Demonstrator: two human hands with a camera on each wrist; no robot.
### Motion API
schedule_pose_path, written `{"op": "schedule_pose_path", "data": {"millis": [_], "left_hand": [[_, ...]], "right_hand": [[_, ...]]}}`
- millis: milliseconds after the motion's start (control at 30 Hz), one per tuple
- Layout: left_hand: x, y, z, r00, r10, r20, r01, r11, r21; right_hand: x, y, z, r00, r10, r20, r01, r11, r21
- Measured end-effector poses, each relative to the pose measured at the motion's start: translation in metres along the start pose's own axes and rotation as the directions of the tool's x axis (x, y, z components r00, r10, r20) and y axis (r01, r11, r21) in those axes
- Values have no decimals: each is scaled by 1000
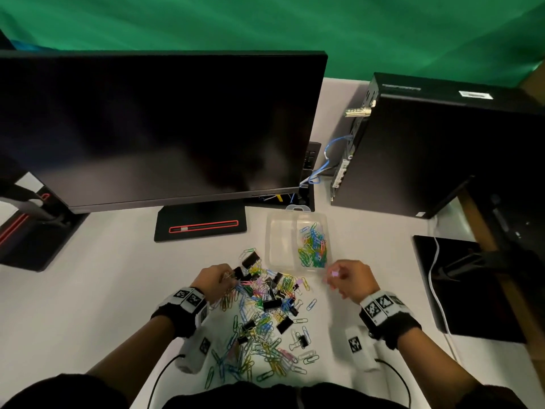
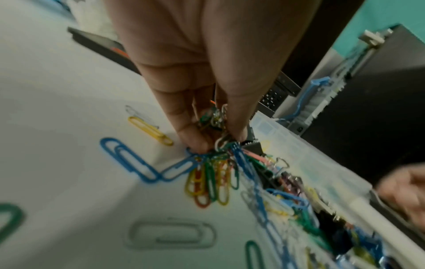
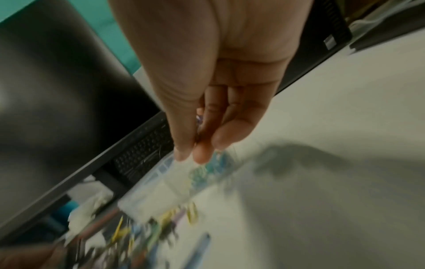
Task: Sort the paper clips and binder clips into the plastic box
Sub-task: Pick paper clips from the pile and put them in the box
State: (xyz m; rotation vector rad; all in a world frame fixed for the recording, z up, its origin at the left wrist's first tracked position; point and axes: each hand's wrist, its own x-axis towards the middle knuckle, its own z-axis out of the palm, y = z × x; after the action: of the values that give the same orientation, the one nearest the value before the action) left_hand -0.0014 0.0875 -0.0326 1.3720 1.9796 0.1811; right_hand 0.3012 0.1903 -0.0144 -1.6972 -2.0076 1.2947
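Observation:
A heap of coloured paper clips mixed with black binder clips lies on the white table in front of me. My left hand pinches a bunch of paper clips at the heap's far left edge, fingertips down in the pile. My right hand hovers right of the heap, just in front of the clear plastic box, with a small pink paper clip pinched between thumb and fingers. The box's right compartment holds several coloured paper clips; its left compartment looks bare. The right wrist view is blurred.
A dark monitor on a red-trimmed stand stands behind the heap. A black computer tower with blue cables sits at the back right, a black pad at the right, and another stand at the left.

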Motion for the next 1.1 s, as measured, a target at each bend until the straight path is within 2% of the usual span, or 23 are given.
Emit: {"op": "schedule_pose_path", "data": {"millis": [167,300,400,633,767,833,900,1000,1100], "left_hand": [[0,-2,3,994,40,104,-11,964,-266],[-3,4,9,985,98,141,-45,941,-336],[-4,10,12,979,97,180,-17,916,-401],[-6,36,17,950,95,299,88,833,-546],[-5,50,19,939,57,338,177,764,-620],[-1,59,22,934,56,352,212,706,-676],[3,70,23,937,62,344,210,685,-698],[8,90,21,935,58,351,263,550,-793],[15,111,15,921,117,372,285,451,-846]], "right_hand": [[-19,28,20,997,31,67,-23,992,-120],[-21,25,26,990,-89,114,119,948,-296],[-19,18,31,976,-153,157,201,911,-359],[-12,5,50,926,-147,349,297,854,-428],[-10,9,56,934,-181,308,285,898,-336],[-14,14,60,947,-210,242,270,929,-253],[-20,18,63,958,-237,164,266,947,-180],[-26,23,65,967,-239,89,249,960,-126],[-26,25,65,971,-222,85,233,959,-158]]}}
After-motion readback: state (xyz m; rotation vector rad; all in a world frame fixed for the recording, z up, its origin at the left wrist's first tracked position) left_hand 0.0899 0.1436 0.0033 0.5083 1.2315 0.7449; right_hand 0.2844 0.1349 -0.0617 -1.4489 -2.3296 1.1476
